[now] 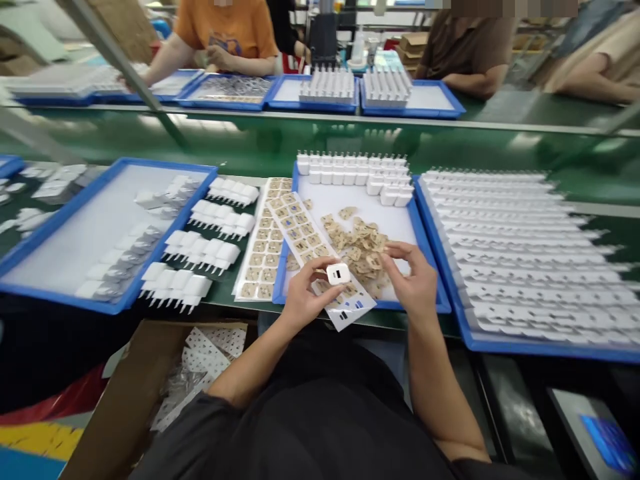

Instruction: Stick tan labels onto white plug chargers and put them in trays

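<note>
My left hand (311, 293) grips a white charger block (338, 273) with a dark port on its face, above a sticker sheet (300, 230). To the right, my right hand (414, 279) has thumb and index finger close together at a small tan piece over a pile of tan pieces (363, 237). The pile lies in a blue-rimmed tray (423, 240), whose back part holds rows of white chargers (353, 170). More sheets of tan stickers (260, 257) lie at the tray's left edge.
Charger rows (200, 250) stand left, beside another blue-rimmed tray (120, 307). A full tray of white chargers (530, 267) is at right. A cardboard box (120, 393) sits below left. People work across the green line (250, 140).
</note>
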A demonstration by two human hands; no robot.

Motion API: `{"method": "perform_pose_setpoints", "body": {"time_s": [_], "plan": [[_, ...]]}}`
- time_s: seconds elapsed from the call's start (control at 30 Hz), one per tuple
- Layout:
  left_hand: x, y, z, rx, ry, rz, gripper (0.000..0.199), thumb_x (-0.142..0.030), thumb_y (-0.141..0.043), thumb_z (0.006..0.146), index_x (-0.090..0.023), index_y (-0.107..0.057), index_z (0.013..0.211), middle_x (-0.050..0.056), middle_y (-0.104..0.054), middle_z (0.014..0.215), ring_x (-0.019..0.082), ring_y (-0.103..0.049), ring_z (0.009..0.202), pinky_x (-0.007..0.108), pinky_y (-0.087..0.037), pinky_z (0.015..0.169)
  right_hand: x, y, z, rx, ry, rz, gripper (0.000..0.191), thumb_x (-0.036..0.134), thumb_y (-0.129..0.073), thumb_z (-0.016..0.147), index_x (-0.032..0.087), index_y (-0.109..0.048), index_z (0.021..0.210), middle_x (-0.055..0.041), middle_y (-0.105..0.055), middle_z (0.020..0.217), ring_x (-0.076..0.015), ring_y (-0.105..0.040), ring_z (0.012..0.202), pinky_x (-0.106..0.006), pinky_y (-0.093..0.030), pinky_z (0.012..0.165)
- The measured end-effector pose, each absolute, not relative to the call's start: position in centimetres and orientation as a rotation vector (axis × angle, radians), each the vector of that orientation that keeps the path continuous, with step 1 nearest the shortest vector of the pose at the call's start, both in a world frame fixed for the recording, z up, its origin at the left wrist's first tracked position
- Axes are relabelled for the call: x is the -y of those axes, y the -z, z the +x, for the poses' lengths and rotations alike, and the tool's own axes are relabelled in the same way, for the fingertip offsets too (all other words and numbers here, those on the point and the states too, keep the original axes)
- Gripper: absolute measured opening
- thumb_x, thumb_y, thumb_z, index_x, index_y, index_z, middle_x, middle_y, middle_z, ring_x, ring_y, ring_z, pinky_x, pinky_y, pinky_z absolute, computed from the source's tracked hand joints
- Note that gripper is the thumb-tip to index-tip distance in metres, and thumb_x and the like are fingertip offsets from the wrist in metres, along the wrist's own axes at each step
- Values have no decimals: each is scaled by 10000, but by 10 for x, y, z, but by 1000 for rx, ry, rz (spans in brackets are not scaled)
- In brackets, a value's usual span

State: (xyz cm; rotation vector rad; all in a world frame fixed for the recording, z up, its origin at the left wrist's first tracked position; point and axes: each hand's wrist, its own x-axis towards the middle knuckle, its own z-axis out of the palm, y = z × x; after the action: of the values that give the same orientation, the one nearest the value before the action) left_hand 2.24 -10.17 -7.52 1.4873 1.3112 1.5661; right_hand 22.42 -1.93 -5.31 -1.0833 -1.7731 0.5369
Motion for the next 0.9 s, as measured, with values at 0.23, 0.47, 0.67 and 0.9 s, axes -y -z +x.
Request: {"method": "perform_pose_setpoints", "body": {"time_s": [0.23, 0.47, 0.67, 0.9], "plan": [[159, 52, -54, -2056, -1572, 1510, 384, -365, -737, 784, -210, -616, 1115, 58, -667, 992, 170, -596, 806, 300, -487, 722, -4, 78, 229, 1876, -205, -1163, 277, 302, -580, 882, 207, -648, 1133, -111, -705, 1095, -268, -652, 1003, -440, -552, 845], [201, 71, -122, -2887, -925, 1745, 314, -428, -699, 801, -186, -704, 1001, 93, -685, 826, 292, -562, 889, 425, -368, 834, -1, 73, 228, 1876, -311, -1102, 160, 262, -595, 875, 206, -692, 989, -101, -710, 1054, -259, -658, 1025, -432, -568, 833], [198, 90, -129, -3115, -614, 1635, 333, -442, -619, 848, -183, -691, 1045, 141, -677, 1015, 357, -502, 1023, 442, -312, 841, -2, 76, 230, 1895, -325, -1084, 143, 246, -598, 876, 206, -695, 973, -96, -710, 1050, -251, -664, 1015, -434, -562, 858], [196, 88, -122, -3156, -739, 1504, 440, -500, -644, 815, -160, -671, 1093, 167, -623, 1066, 384, -481, 1059, 460, -350, 851, 16, 63, 228, 1946, -285, -1023, 137, 205, -590, 884, 219, -683, 984, -81, -704, 1002, -238, -648, 998, -419, -510, 927]]}}
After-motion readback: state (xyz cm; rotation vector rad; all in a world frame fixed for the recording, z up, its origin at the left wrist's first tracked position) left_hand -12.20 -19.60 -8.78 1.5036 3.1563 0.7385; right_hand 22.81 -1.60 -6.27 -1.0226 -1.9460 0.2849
